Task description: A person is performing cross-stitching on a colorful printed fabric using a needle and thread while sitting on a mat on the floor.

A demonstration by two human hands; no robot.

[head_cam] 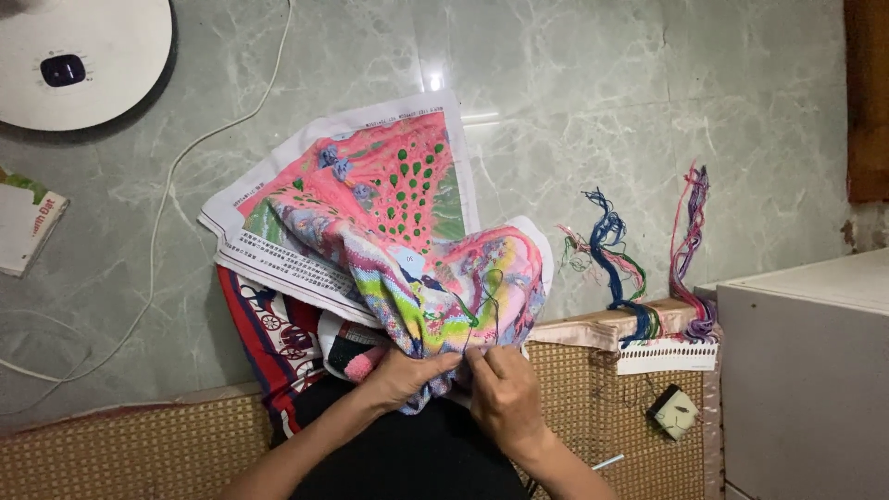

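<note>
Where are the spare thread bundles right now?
In the head view, the thread bundles hang on the right, draped over the pink-edged mat border, between the cross-stitch cloth and the grey box.

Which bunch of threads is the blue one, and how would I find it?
Start at the grey cabinet on the right, then look left along the woven mat's pink edge. The dark blue bundle of embroidery threads hangs over that edge, left of the pink and purple thread bundle. It alone is mostly blue.
</note>
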